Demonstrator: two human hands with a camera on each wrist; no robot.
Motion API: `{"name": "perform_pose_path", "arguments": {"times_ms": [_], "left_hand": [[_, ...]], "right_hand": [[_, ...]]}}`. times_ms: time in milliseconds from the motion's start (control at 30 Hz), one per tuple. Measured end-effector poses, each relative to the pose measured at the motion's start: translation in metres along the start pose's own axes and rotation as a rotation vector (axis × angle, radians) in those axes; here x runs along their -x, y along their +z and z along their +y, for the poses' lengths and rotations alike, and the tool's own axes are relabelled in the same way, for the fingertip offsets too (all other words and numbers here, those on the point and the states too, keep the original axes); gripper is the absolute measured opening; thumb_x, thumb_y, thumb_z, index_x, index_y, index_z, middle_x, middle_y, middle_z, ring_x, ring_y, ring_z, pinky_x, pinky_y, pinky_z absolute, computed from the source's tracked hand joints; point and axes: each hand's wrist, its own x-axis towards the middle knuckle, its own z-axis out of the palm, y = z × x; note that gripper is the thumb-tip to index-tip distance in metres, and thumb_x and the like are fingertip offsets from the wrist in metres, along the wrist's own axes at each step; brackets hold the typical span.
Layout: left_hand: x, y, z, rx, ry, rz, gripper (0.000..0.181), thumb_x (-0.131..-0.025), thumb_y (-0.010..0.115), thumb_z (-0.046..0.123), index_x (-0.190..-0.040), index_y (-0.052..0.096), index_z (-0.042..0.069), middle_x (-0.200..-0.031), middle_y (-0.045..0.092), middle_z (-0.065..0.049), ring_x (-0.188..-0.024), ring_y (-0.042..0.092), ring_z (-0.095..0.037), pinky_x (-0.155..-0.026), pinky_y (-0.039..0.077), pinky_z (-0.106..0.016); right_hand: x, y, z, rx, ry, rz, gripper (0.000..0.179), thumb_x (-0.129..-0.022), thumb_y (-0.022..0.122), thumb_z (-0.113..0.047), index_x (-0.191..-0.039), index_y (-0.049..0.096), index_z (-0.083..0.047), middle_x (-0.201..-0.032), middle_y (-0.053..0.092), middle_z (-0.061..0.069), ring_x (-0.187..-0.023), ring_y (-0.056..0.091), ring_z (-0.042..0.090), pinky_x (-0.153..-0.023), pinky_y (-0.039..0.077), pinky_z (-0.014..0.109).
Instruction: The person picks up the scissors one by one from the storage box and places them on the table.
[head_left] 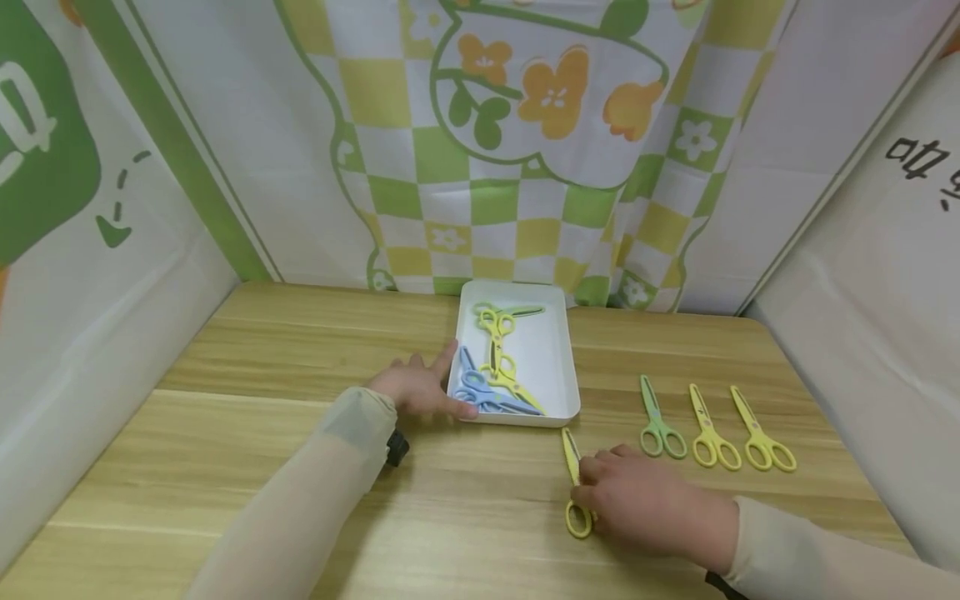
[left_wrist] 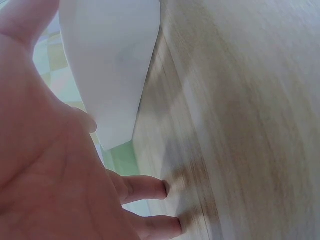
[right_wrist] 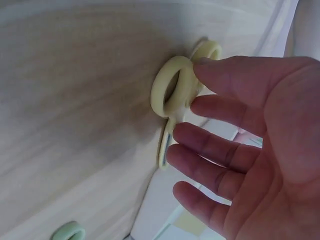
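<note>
A white tray (head_left: pixel 555 350) stands near the back of the table and holds several scissors: a green pair (head_left: pixel 528 311), yellow ones (head_left: pixel 496 337) and blue ones (head_left: pixel 506 403). My left hand (head_left: pixel 416 388) rests at the tray's front left corner, fingers spread along the left side and thumb at the front rim. In the left wrist view the tray's wall (left_wrist: pixel 112 65) shows beside the palm. In front of the tray, my right hand (head_left: pixel 645 500) pinches yellow scissors (head_left: pixel 572 458) by the handle loops (right_wrist: pixel 172 87) between thumb and forefinger. Their blades point away from me, and the other fingers are extended.
To the right lie green scissors (head_left: pixel 652 412) and two yellow pairs, one (head_left: pixel 705 421) beside the other (head_left: pixel 750 421), in a row with blades pointing away. A patterned curtain (head_left: pixel 525 200) hangs behind the wooden table (head_left: pixel 285 358). Fabric walls stand at both sides.
</note>
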Motion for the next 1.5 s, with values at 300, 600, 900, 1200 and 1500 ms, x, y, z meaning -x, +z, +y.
{"name": "perform_pose_path", "arguments": {"times_ms": [300, 600, 900, 1200, 1500], "left_hand": [[-0.001, 0.000, -0.002, -0.007, -0.002, 0.001, 0.132, -0.065, 0.072, 0.080, -0.157, -0.015, 0.039, -0.156, -0.010, -0.036, -0.138, -0.014, -0.059, -0.101, -0.004, -0.078], [-0.001, 0.000, -0.001, -0.005, -0.009, -0.006, 0.131, -0.066, 0.071, 0.080, -0.157, -0.015, 0.039, -0.157, -0.011, -0.035, -0.139, -0.014, -0.058, -0.102, -0.004, -0.077], [0.001, 0.000, 0.001, 0.001, 0.000, -0.003, 0.131, -0.067, 0.073, 0.078, -0.157, -0.014, 0.038, -0.156, -0.010, -0.037, -0.138, -0.013, -0.060, -0.102, -0.004, -0.078], [0.001, 0.000, 0.002, -0.004, -0.010, -0.004, 0.131, -0.066, 0.072, 0.079, -0.157, -0.013, 0.038, -0.157, -0.009, -0.035, -0.139, -0.012, -0.058, -0.101, -0.003, -0.079], [0.001, -0.001, 0.001, -0.003, -0.005, -0.002, 0.131, -0.067, 0.072, 0.078, -0.157, -0.014, 0.039, -0.157, -0.009, -0.036, -0.139, -0.012, -0.059, -0.102, -0.002, -0.079]], "right_hand": [[-0.003, 0.007, 0.004, -0.005, 0.145, 0.000, 0.012, -0.075, 0.073, -0.016, -0.069, 0.063, -0.013, -0.071, 0.043, -0.005, -0.063, 0.045, 0.016, -0.060, 0.042, 0.036], [-0.006, 0.013, 0.032, -0.081, 0.303, 0.032, 0.017, -0.076, 0.071, -0.012, -0.065, 0.058, -0.015, -0.070, 0.043, -0.004, -0.059, 0.046, 0.019, -0.057, 0.042, 0.040], [-0.008, 0.015, 0.058, -0.118, 0.399, -0.028, 0.012, -0.076, 0.071, -0.009, -0.072, 0.061, -0.014, -0.074, 0.048, -0.001, -0.064, 0.047, 0.017, -0.060, 0.046, 0.040], [-0.006, 0.017, 0.066, -0.136, 0.363, 0.045, 0.020, -0.079, 0.070, -0.004, -0.069, 0.058, -0.016, -0.072, 0.047, -0.003, -0.061, 0.046, 0.014, -0.057, 0.045, 0.038], [-0.005, 0.011, 0.075, -0.176, 0.381, 0.015, 0.009, -0.077, 0.068, -0.002, -0.082, 0.067, -0.009, -0.082, 0.058, 0.002, -0.074, 0.058, 0.021, -0.067, 0.051, 0.043]]}}
